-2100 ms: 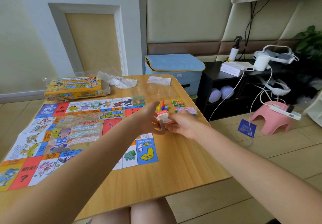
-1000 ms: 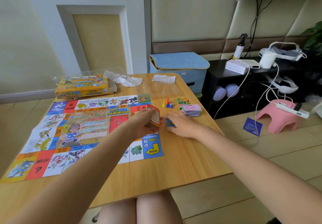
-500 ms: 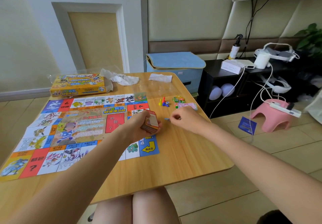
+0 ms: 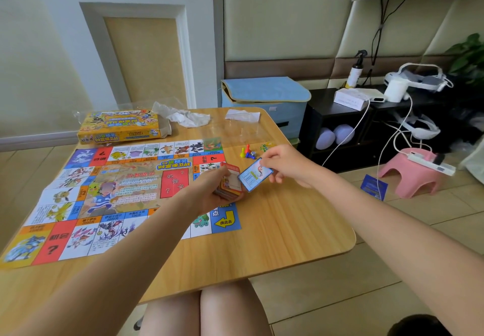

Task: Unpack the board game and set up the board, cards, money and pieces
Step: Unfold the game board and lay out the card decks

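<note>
Blue-bordered and glossy, the single small card [image 4: 255, 174] sits pinched at its far corner between the thumb and fingertips of my right hand [image 4: 284, 167], tilted above the wooden tabletop [image 4: 288, 231]. Just left of that pinch, almost touching the card's near edge, my left hand [image 4: 209, 193] curls round the thick orange-edged deck of cards [image 4: 230, 181], holding it over the board's right margin. Under and to the left of that grip the colourful paper game board [image 4: 104, 197] lies fully unfolded and flat. Beyond my right hand stand the small plastic pawns and a die [image 4: 247, 151], with green bits just beside them that I cannot identify. Well beyond the left grip rests the yellow cardboard game box [image 4: 119, 126], crumpled white wrapping [image 4: 183, 115] near it. By my reckoning, unpacking and board are done; cards are mid-sorting. Money I cannot see, possibly hidden behind my right hand.
</note>
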Motion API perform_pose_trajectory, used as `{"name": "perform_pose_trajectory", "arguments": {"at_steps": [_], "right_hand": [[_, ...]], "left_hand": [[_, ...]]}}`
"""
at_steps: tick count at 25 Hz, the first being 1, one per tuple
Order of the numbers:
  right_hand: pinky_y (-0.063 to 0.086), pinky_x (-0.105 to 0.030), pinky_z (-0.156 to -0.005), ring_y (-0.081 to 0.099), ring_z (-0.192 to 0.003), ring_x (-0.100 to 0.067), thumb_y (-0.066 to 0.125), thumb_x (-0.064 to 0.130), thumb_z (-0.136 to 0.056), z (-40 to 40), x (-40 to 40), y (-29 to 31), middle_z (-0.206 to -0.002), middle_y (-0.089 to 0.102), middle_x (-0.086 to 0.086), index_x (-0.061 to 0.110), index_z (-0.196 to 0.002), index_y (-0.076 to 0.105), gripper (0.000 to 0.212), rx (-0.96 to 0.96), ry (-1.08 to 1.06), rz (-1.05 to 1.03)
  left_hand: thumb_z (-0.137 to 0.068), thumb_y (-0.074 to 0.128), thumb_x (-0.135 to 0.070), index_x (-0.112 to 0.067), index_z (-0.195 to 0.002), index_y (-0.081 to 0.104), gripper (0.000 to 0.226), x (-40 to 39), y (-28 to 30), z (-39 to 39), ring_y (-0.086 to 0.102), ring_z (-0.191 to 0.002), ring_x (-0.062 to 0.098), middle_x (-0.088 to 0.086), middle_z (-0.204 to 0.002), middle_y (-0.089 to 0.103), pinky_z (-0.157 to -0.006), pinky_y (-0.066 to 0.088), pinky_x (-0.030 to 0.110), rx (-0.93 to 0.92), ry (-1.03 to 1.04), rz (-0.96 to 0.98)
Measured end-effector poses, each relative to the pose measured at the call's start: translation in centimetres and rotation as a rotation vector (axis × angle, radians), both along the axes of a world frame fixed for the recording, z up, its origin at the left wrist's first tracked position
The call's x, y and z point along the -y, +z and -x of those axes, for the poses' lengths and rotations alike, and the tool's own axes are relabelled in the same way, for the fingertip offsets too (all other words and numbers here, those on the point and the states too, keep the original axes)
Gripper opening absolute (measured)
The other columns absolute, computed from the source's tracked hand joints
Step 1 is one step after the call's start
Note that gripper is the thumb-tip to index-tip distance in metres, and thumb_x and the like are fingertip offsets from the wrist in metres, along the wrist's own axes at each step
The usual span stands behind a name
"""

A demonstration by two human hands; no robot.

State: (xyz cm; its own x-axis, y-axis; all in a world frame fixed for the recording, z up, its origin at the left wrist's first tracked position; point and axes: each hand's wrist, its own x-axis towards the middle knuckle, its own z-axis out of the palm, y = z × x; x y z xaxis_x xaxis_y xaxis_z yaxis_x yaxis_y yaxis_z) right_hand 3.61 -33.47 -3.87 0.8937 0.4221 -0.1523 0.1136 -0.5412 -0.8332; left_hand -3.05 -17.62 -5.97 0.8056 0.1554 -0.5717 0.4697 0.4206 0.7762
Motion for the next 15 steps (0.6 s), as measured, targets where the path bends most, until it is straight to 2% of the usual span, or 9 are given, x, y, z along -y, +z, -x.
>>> {"name": "perform_pose_trajectory", "arguments": {"at_steps": [4,7,9,11,13,15], "right_hand": [[0.041,-0.016,-0.043,0.051,-0.063,-0.016,0.064,0.005,-0.086,-0.4,0.2,0.7,-0.095,0.066,-0.015,0.006,-0.100,0.063,0.014,-0.069,0.056,-0.002],[0.042,-0.015,-0.043,0.051,-0.059,-0.012,0.063,0.003,-0.086,-0.6,0.0,0.7,-0.095,0.066,-0.013,0.007,-0.099,0.063,0.013,-0.040,0.032,-0.009],[0.044,-0.015,-0.044,0.052,-0.058,-0.011,0.064,0.003,-0.085,-0.7,-0.1,0.5,-0.091,0.065,-0.012,0.005,-0.101,0.063,0.016,-0.027,0.028,-0.010],[0.044,-0.014,-0.044,0.052,-0.053,-0.010,0.066,0.004,-0.084,-0.6,-0.4,0.1,-0.085,0.066,-0.011,0.003,-0.102,0.063,0.019,0.012,0.052,0.098],[0.042,-0.012,-0.041,0.053,-0.043,-0.005,0.067,0.006,-0.084,-0.4,-0.9,-0.5,-0.082,0.066,-0.011,0.003,-0.100,0.063,0.017,0.063,0.071,0.207],[0.041,-0.011,-0.039,0.051,-0.036,-0.001,0.066,0.008,-0.085,-0.4,-1.5,-0.7,-0.081,0.064,-0.007,0.006,-0.097,0.062,0.012,0.155,0.035,0.209]], "left_hand": [[-0.095,0.047,-0.007,-0.007,-0.095,0.049,0.002,0.0,0.1,-0.1,0.060,-0.080,0.028,0.018,-0.092,0.059,-0.068,0.052,0.041,0.038,-0.043,-0.044],[-0.096,0.046,-0.007,-0.006,-0.101,0.050,0.006,-0.6,0.1,-0.1,0.062,-0.078,0.027,0.018,-0.089,0.062,-0.072,0.054,0.042,0.067,-0.046,-0.081],[-0.096,0.046,-0.008,-0.007,-0.110,0.049,0.014,-1.1,-0.2,-0.1,0.064,-0.081,0.029,0.019,-0.095,0.063,-0.076,0.053,0.043,0.080,-0.043,-0.103],[-0.096,0.047,-0.009,-0.008,-0.114,0.050,0.018,-1.4,-0.3,0.0,0.065,-0.087,0.031,0.021,-0.104,0.063,-0.078,0.054,0.044,0.087,-0.040,-0.120],[-0.095,0.048,-0.008,-0.009,-0.114,0.050,0.018,-1.7,-0.3,0.0,0.064,-0.090,0.031,0.020,-0.105,0.062,-0.077,0.053,0.045,0.101,-0.035,-0.148],[-0.095,0.049,-0.007,-0.009,-0.108,0.051,0.014,-1.7,-0.2,0.2,0.063,-0.084,0.028,0.017,-0.098,0.062,-0.071,0.053,0.043,0.111,-0.036,-0.156]]}}
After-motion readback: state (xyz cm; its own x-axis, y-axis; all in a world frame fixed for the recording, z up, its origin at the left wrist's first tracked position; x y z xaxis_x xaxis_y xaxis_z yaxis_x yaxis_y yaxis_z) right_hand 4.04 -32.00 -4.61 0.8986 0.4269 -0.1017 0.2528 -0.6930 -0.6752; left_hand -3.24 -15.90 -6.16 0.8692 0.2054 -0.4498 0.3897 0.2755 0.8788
